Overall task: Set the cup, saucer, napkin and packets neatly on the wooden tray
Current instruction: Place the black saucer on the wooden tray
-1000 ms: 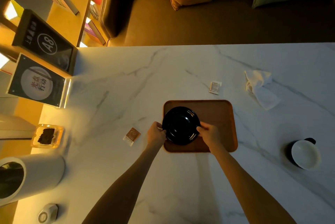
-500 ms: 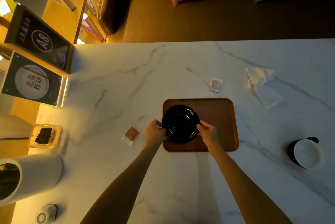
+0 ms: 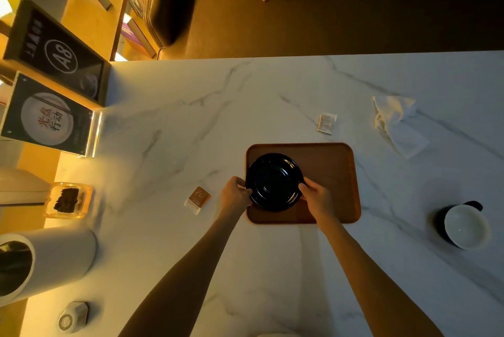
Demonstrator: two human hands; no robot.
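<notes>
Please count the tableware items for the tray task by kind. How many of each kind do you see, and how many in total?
Rectangular wooden tray: 1
Round black saucer: 1
Dark cup with white inside: 1
Crumpled white napkin: 1
Small paper packets: 2, brown and white
Total: 6

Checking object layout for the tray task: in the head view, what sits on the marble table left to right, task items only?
Brown packet → left hand → black saucer on the wooden tray → right hand → white packet → napkin → cup.
</notes>
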